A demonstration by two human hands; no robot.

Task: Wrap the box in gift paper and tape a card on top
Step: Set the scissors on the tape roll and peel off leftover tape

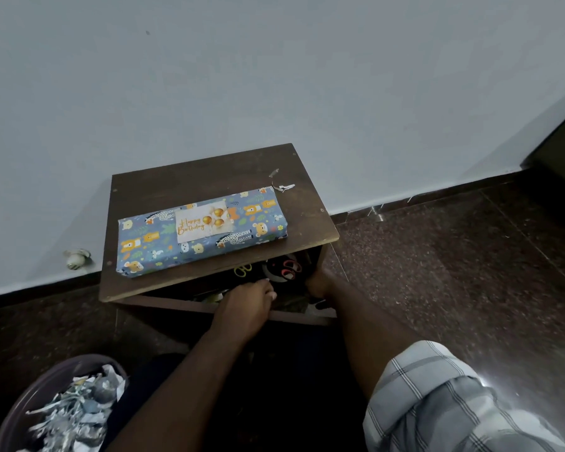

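Head view showed the box (202, 230) already wrapped in its blue animal paper, lying across the small wooden table (163, 187) with the birthday card (203, 222) fixed flat on its top face. My left hand (247, 305) reached into the shelf under the tabletop, fingers bent down among dark clutter; I could not tell whether they gripped anything. My right hand (317, 283) went in deeper beside it, mostly hidden by the table edge, so its grip was unreadable too. Two pairs of scissors, yellow-handled (242, 270) and red-handled (287, 269), lay just beyond my fingers, and groping blind there risked a nick or knocking them out. The box's near corner sat close to the table's front edge, so I judged that a bump from my forearms could tip it off. A paper scrap (284, 187) lay by the box's far end. The table stood against a pale wall on dark speckled floor, with a bin (40, 383) of shredded paper at my left
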